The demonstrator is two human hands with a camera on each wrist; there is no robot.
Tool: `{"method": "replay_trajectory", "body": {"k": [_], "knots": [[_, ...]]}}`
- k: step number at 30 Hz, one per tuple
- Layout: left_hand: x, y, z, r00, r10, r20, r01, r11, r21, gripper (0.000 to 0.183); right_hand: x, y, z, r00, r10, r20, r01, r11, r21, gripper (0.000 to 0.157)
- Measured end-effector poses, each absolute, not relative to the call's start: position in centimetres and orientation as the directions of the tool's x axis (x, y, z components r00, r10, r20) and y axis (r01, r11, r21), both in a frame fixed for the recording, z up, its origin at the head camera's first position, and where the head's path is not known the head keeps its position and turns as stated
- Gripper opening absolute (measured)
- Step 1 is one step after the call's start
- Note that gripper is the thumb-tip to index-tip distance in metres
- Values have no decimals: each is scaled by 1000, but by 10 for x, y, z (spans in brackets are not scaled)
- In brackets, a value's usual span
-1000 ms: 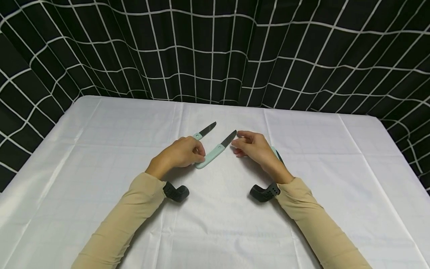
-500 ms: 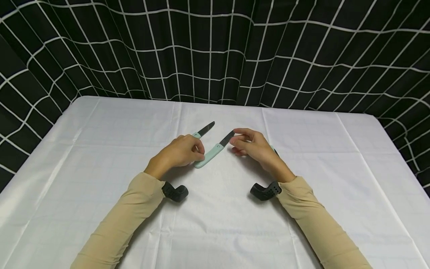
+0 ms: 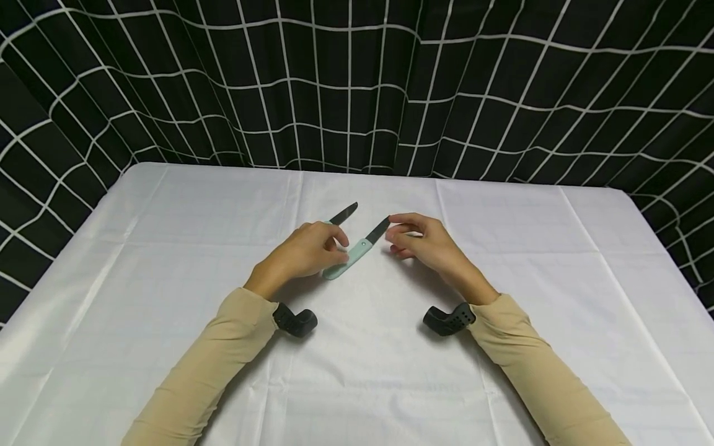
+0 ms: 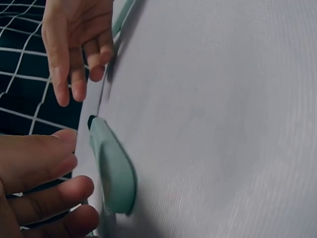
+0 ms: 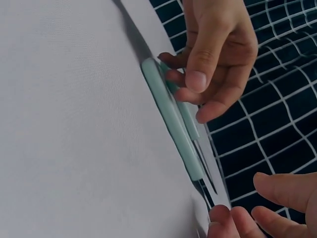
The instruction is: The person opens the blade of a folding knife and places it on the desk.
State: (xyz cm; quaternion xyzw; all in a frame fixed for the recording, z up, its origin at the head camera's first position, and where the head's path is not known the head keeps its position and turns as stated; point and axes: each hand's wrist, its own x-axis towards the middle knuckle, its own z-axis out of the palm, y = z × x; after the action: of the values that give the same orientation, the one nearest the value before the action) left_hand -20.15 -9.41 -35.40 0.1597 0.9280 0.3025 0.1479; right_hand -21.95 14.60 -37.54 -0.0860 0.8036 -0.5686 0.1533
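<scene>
A folding knife [image 3: 351, 259] with a mint-green handle and a dark unfolded blade lies on the white cloth between my hands. My left hand [image 3: 309, 249] hovers over the butt of its handle. In the left wrist view, the loosely bent fingers [image 4: 47, 201] stand beside the handle [image 4: 116, 168] and do not grip it. Beside the blade tip, my right hand [image 3: 426, 244] has its fingers relaxed; whether one touches the tip I cannot tell. Behind my left hand lies another such knife [image 3: 343, 214], its handle mostly hidden in the head view but visible in the right wrist view.
In the left wrist view, a third mint-green handle [image 4: 123, 19] shows beyond my right hand; my arm hides it in the head view. White cloth [image 3: 357, 371] covers the table. A black curtain with a white grid [image 3: 357, 80] hangs along the back edge.
My left fingers have loosened and shifted slightly right over the handle. My right forearm has moved a little right and now covers the third knife. The middle knife has barely moved.
</scene>
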Motion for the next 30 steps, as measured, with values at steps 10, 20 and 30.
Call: {"method": "replay_trajectory", "body": {"k": [10, 20, 30], "knots": [[-200, -80, -360, -898, 432, -83, 288, 720, 631, 31, -210, 165, -362, -937, -318, -147, 0, 420, -908, 45], [-203, -60, -359, -867, 495, -59, 346, 683, 644, 34, -202, 183, -353, -945, -303, -127, -50, 513, -857, 45], [-203, -42, -359, -858, 511, -56, 360, 676, 643, 38, -195, 205, -350, -948, -303, -94, -80, 514, -854, 46]]}}
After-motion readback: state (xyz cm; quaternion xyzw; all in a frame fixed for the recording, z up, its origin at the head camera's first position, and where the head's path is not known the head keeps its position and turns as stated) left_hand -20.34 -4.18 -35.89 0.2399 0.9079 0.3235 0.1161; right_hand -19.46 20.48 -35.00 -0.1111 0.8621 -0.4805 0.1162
